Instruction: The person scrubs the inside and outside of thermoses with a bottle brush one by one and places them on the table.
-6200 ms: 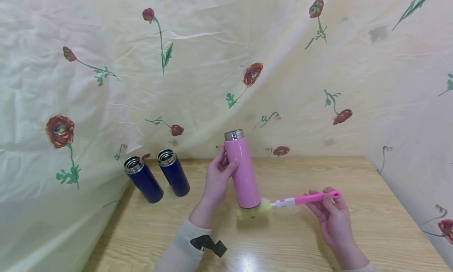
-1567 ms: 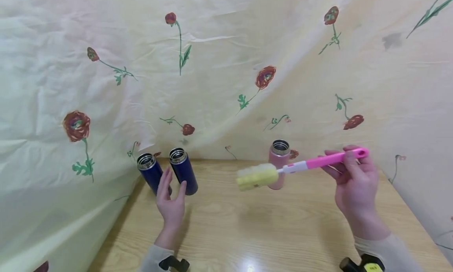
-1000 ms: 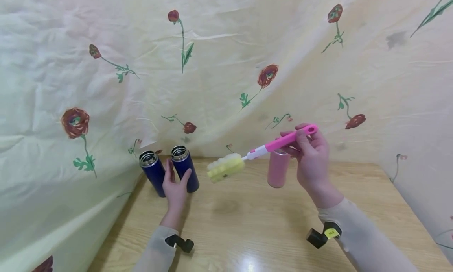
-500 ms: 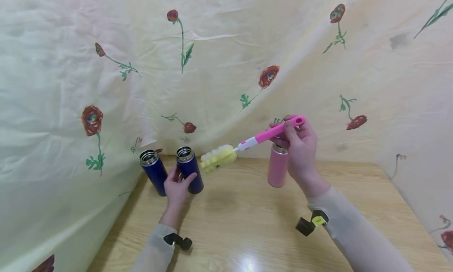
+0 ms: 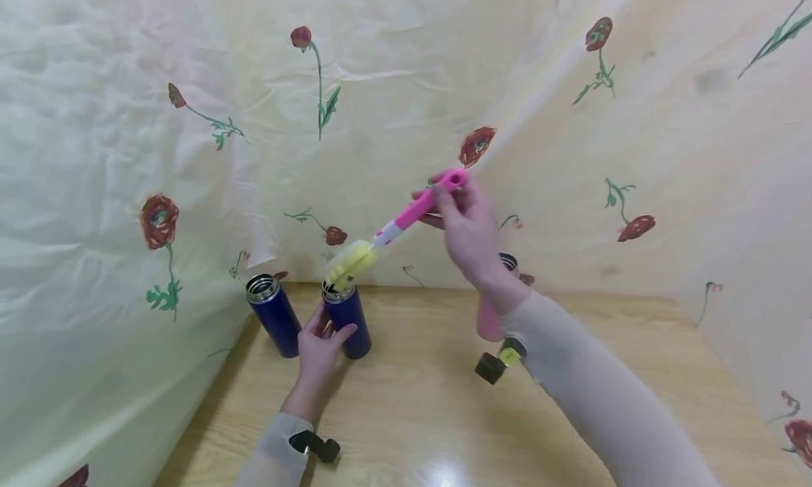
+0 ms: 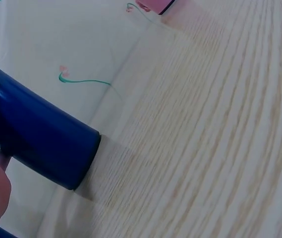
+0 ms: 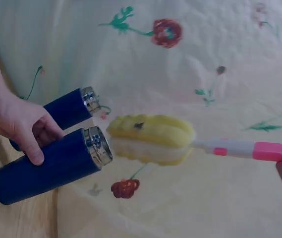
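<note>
My left hand point(image 5: 320, 349) grips the right-hand dark blue bottle point(image 5: 357, 328) around its side; the bottle stands on the table, lidless, with a steel neck. In the left wrist view, the thumb and fingertips show against the blue bottle point(image 6: 46, 131). Held by its pink handle in my right hand point(image 5: 471, 237), a bottle brush point(image 5: 352, 263) slants down to the left. Its yellow and white sponge head point(image 7: 150, 139) has its tip at the bottle's mouth; I cannot tell whether it is inside the rim.
Left of the gripped bottle stands a second lidless blue bottle point(image 5: 275, 321). A pink bottle point(image 5: 488, 323), also lidless, is partly hidden behind my right forearm. Flower-printed cloth point(image 5: 393, 120) hangs behind the wooden table point(image 5: 412, 402) and along its sides.
The pink bottle was gripped earlier, then set down at the back right. My left hand moved left and took hold of a blue bottle. The right hand carried the brush left, tilting its head downward.
</note>
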Demonstrator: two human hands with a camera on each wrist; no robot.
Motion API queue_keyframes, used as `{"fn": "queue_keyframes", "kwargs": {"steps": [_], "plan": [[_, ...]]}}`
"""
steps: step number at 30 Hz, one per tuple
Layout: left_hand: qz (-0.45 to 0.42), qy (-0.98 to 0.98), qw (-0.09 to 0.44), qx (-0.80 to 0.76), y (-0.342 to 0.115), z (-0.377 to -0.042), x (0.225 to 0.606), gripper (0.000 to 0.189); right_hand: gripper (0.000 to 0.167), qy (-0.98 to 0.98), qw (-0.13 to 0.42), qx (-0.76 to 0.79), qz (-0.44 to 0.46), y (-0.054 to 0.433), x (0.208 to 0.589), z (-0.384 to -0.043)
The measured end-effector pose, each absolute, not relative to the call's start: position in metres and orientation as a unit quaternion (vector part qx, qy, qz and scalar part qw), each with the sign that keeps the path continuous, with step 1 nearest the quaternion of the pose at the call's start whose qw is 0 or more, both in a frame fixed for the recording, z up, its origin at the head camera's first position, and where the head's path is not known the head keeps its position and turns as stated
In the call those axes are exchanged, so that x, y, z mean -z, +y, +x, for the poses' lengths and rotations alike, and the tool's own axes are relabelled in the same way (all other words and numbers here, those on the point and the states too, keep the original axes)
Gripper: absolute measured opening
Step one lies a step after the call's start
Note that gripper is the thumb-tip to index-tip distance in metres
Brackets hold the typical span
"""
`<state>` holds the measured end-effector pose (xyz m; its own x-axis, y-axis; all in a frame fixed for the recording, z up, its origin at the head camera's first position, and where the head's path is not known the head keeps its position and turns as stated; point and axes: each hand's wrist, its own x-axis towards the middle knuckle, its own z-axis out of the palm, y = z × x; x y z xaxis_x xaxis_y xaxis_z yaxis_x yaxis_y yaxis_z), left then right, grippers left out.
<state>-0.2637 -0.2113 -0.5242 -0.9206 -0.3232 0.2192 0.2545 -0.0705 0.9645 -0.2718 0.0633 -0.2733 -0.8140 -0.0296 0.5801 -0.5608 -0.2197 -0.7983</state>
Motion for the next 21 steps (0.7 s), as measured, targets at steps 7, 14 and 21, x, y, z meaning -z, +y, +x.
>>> {"fn": "queue_keyframes", "kwargs": {"steps": [7,14,21], "plan": [[0.017,-0.659,0.201,0.724,-0.213,-0.265,0.528,0.088,0.012,-0.752,0.172,-0.583,0.254,0.016,0.245,-0.28],[0.01,-0.643,0.19,0.742,-0.218,-0.266,0.53,0.09,0.013,-0.84,0.211,-0.407,0.29,-0.032,0.225,-0.264],[0.016,-0.659,0.165,0.734,-0.223,-0.269,0.536,0.095,0.017,-0.86,0.142,-0.331,0.36,-0.062,0.232,-0.262]]}}
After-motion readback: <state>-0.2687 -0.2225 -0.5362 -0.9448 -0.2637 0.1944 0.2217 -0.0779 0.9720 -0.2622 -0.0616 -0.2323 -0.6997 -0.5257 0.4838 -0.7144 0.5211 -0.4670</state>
